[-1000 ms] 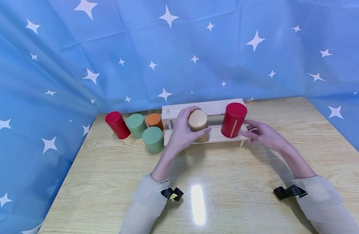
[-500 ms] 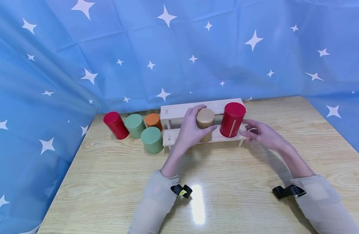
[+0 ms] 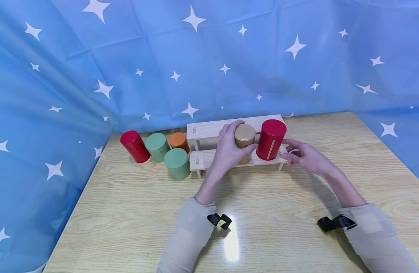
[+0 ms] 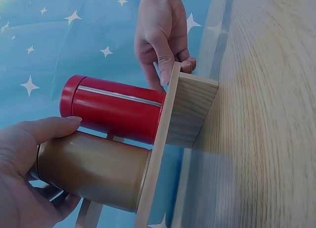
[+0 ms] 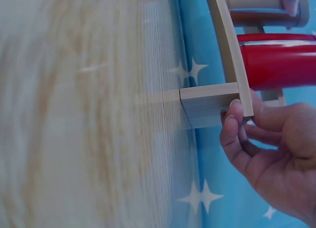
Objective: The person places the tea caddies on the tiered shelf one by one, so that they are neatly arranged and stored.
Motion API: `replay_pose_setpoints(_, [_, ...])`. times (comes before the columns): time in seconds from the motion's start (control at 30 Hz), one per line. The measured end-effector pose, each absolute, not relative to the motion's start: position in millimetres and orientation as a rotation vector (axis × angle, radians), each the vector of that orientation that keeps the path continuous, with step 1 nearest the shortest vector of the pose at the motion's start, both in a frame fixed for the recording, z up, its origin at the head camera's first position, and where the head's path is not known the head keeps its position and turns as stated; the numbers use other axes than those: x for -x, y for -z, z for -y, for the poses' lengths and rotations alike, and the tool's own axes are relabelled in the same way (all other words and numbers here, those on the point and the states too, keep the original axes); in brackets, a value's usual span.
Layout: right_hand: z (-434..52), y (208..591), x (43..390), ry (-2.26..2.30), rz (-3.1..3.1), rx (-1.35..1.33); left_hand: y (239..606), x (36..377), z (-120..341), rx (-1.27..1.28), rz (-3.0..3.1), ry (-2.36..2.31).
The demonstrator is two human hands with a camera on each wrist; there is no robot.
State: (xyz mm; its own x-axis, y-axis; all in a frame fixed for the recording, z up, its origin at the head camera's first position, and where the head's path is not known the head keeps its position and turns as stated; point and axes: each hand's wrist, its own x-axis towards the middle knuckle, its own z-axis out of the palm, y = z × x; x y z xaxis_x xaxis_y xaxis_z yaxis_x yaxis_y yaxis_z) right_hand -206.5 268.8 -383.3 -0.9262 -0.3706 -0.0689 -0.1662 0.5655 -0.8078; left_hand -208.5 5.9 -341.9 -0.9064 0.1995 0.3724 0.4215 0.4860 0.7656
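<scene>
Far left of the wooden table [image 3: 127, 212] there's a little cluster of tins: a red tin [image 3: 134, 146], a green tin [image 3: 157, 146] next to it, an orange tin [image 3: 180, 141] behind, and another green one [image 3: 177, 163] in front, just beside the left end of the two-step wooden rack [image 3: 209, 129]. Then the left hand [image 3: 228, 149] has its fingers and thumb wrapped around the gold tin [image 3: 245, 142], which stands upright on the rack's lower step, pretty much touching the tall red canister [image 3: 270, 139] on its right. The left wrist cam shows the thumb lying across the gold tin's lid end. The right hand [image 3: 305, 156] is at the right end of the rack, fingers curled round the edge of the lower step, gripping it, just beside the red canister. Starry blue cloth [image 3: 209, 57] hangs behind everything.
</scene>
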Motion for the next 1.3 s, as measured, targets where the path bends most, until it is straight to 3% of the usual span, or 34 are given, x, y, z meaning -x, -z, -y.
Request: replay_pose_setpoints(1.3, [-270, 386, 208, 1.305, -2.566, 0.456, 333, 204, 8, 0.597, 2.386, 1.540])
